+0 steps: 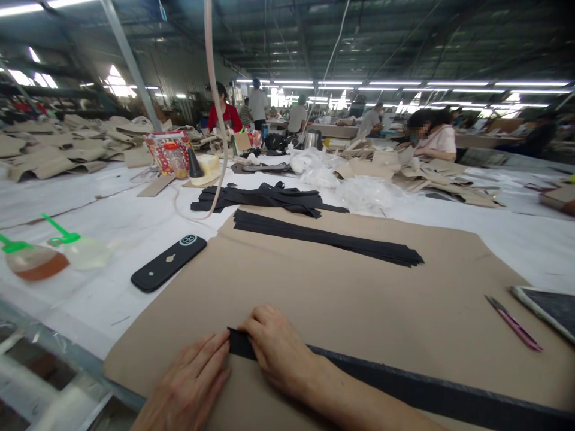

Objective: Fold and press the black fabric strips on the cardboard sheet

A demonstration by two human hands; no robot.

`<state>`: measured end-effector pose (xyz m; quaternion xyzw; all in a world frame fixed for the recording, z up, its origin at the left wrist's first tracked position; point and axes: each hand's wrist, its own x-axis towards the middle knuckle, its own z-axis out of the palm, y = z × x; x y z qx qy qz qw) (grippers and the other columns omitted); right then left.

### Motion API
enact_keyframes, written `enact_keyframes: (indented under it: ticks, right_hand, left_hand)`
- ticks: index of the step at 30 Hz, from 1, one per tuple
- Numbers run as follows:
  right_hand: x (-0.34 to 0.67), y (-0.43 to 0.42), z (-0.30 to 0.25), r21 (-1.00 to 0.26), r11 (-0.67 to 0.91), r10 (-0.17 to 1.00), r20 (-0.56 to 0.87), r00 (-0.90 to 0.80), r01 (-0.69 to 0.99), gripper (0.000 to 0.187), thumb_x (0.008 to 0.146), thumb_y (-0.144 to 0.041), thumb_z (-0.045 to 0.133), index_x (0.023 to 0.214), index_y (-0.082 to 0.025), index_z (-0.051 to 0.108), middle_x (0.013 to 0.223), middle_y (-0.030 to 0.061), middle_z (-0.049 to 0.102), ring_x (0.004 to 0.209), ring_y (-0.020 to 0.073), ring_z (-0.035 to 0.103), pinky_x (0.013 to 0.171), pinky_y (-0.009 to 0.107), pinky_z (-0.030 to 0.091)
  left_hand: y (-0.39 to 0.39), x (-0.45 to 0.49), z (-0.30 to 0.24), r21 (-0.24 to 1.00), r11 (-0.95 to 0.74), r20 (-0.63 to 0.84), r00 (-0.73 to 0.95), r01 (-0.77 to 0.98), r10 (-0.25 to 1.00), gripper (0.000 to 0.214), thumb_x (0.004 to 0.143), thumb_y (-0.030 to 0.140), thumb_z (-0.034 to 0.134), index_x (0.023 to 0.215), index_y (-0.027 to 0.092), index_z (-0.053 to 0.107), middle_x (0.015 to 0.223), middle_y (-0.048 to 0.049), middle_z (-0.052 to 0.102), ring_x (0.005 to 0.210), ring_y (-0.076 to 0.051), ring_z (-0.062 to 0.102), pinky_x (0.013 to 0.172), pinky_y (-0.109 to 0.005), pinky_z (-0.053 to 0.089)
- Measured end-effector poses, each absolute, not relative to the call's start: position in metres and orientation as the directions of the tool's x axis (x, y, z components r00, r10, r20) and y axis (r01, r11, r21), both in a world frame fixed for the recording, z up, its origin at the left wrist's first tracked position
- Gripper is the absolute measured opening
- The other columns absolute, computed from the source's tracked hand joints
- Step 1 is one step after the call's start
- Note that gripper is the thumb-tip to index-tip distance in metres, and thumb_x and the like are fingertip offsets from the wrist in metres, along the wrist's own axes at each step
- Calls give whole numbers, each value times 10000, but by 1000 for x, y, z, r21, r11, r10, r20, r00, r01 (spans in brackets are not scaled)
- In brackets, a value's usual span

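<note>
A long black fabric strip (404,386) lies along the near edge of a brown cardboard sheet (341,299). My left hand (193,383) rests flat on the cardboard with its fingertips against the strip's left end. My right hand (278,347) lies across the strip, fingers curled down and pressing that same end. A stack of black strips (327,239) lies further back on the cardboard. Another pile of black strips (265,199) sits behind it on the white table.
A black phone (168,263) lies left of the cardboard. Two squeeze bottles with green nozzles (49,254) lie at the far left. Pink snips (514,323) and a tablet (550,308) sit at right. A hose (215,108) hangs down. Other people work at distant tables.
</note>
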<state>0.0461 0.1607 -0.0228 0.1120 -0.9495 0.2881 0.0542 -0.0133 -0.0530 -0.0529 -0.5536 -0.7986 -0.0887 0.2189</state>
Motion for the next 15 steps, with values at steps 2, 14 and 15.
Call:
enact_keyframes:
  ticks: [2,14,15]
  right_hand:
    - [47,162,-25,-527,806,-203,182,-962,-270,273,870,-78,465,1063,-196,617,985,50,569,943,165,495,870,259,418]
    - [56,161,-20,-259,891,-337,175,-925,-374,197,937,-130,445,1112,-164,528,997,46,539,885,190,446,814,317,384]
    - [56,160,-20,-239,894,-345,174,-922,-380,202,933,-131,452,1121,-162,519,991,44,539,879,194,441,801,328,379]
  left_hand:
    - [-52,-14,-53,-98,371,458,-289,924,841,358,871,289,533,1213,197,580,1273,-43,609,1138,-182,579,993,-267,440]
    - [-56,-18,-56,-119,370,457,-279,921,844,367,903,333,504,1239,196,560,1288,-19,592,1167,-153,542,1038,-243,379]
    - [-56,-18,-56,-119,367,453,-278,923,847,372,900,332,509,1244,200,557,1286,-19,594,1167,-153,544,1036,-243,383]
